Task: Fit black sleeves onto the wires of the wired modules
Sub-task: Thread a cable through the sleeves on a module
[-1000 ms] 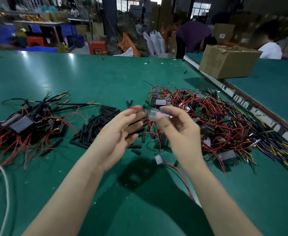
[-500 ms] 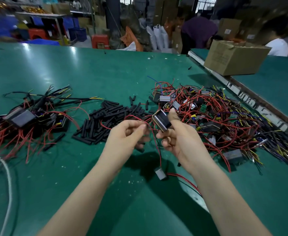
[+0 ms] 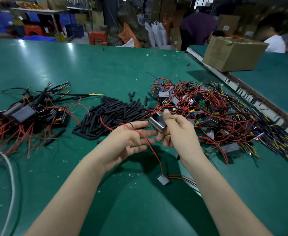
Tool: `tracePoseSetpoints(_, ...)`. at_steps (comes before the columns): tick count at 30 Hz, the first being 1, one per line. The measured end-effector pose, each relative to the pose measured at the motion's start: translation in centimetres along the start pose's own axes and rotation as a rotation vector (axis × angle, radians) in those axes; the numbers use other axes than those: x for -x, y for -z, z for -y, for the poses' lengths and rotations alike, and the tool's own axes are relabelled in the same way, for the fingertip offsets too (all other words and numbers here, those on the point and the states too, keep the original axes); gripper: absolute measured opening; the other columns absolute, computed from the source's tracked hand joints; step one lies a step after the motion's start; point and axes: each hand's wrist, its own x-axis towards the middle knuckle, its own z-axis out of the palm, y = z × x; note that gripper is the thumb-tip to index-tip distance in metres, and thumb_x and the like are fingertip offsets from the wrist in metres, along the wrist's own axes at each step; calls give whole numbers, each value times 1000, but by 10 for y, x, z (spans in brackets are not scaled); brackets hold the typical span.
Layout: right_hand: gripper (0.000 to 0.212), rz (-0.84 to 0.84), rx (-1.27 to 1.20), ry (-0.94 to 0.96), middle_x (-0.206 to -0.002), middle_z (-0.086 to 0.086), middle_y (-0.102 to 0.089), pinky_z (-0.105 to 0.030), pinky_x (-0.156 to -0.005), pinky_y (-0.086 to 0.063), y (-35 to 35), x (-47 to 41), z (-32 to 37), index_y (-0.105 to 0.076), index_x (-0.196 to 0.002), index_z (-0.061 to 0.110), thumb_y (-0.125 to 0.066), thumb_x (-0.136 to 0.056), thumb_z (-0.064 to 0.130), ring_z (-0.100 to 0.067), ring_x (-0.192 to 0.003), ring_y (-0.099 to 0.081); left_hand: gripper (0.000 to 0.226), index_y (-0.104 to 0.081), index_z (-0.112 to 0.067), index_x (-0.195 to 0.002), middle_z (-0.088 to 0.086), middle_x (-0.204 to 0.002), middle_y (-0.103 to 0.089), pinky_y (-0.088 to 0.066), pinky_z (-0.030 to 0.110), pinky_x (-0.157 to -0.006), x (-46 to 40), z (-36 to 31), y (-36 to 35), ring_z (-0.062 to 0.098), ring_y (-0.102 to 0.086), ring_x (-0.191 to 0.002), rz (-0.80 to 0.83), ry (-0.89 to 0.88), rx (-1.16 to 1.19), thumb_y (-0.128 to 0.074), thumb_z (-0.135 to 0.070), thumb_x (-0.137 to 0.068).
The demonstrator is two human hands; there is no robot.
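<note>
The right hand (image 3: 177, 132) held a small black module (image 3: 157, 123) above the middle of the green tabletop (image 3: 105, 68), its thumb on the top edge and its other fingers curled beneath the casing. The left hand (image 3: 131, 138) lay palm up just beside it, fingers straight and loose, gripping nothing; a red wire (image 3: 150, 147) ran across its palm and dropped to a second small module (image 3: 163, 179) lying on the tabletop toward the near edge. A thin black ring showed at the base of the left fingers, though whether it was a sleeve could not be told.

Beyond the hands, a heap of loose black sleeves (image 3: 109, 113) lay on the tabletop. To its right, a tangled pile of modules with red wires (image 3: 207, 113) spread toward the right edge, mixed there with yellow and dark wires. Toward the left edge sat another pile of modules (image 3: 25, 114) whose wires carried black sleeves. A white cable (image 3: 12, 176) curved along the near left corner.

A cardboard box (image 3: 231, 53) stood on the neighbouring table at the far right, and two people worked behind it, partly hidden.
</note>
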Motion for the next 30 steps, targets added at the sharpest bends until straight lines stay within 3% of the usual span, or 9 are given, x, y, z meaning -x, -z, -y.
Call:
tracePoseSetpoints(4,38,163,190,-63,-53,-1,-63,-14,-38,-34,-2,2,-9,-52,-86,15,-46,-95,51,-13,-37,-49,29,-59,-21,-118,-16,-72,-65,-45,12,-60,-3,9,-1,-4,-58,-63,-37,-116,-162,-57,-14,-91)
tracePoseSetpoints(8,42,274,334,-91,-63,3,-69,-17,-43,-37,12,5,-8,-54,-99,18,-36,-95,56,-9,-45,-52,19,-67,-17,-96,-10,-67,-66,-36,13,-53,-2,10,-2,3,-49,-59,-127,-171,-158,-63,-28,-81)
tracePoseSetpoints(11,42,563,528,-58,-84,13,-73,-14,-66,-45,37,11,-1,-65,-100,26,-38,-90,56,-2,-65,-57,13,-69,-17,-82,-9,-65,-64,-40,10,-47,-2,5,-2,1,-54,-54,-211,-177,-110,-63,-27,-87)
tracePoseSetpoints(14,32,793,416,-49,-93,14,-72,-14,-82,-45,39,22,1,-66,-107,29,-48,-87,47,1,-85,-61,13,-70,-14,-96,-10,-68,-63,-46,10,-58,-3,3,0,-1,-55,-57,-273,-314,-183,-67,-20,-85)
tracePoseSetpoints(18,29,771,339,6,-87,19,-69,-15,-83,-46,21,23,7,-67,-108,28,-57,-85,43,3,-84,-60,22,-70,-19,-103,-1,-81,-64,-47,13,-76,-1,3,2,4,-57,-74,-310,-422,-298,-71,-21,-81)
tracePoseSetpoints(22,14,848,417,120,-94,7,-68,-17,-87,-47,5,22,14,-68,-101,20,-58,-93,25,-1,-88,-60,27,-68,-20,-108,-3,-76,-63,-46,8,-66,-7,1,6,2,-57,-66,-410,-472,-438,-72,-21,-81)
tracePoseSetpoints(25,12,802,269,215,-87,1,-65,-17,-82,-47,-11,20,22,-61,-100,10,-50,-96,6,-5,-83,-59,34,-64,-12,-113,3,-75,-63,-53,18,-65,-9,2,8,11,-58,-61,-366,-413,-399,-68,1,-81)
tracePoseSetpoints(27,15,750,187,268,-82,1,-64,-13,-73,-46,-20,14,33,-58,-98,10,-46,-96,1,-3,-75,-59,29,-64,-13,-104,1,-73,-68,-56,25,-71,-10,2,7,9,-62,-67,-333,-409,-439,-58,8,-83)
tracePoseSetpoints(30,16,650,73,299,-79,-3,-65,-14,-64,-48,-30,1,50,-57,-96,12,-45,-97,2,-5,-69,-61,19,-58,-8,-80,-3,-62,-59,-51,16,-51,-11,3,13,5,-58,-52,-402,-434,-416,-47,2,-92)
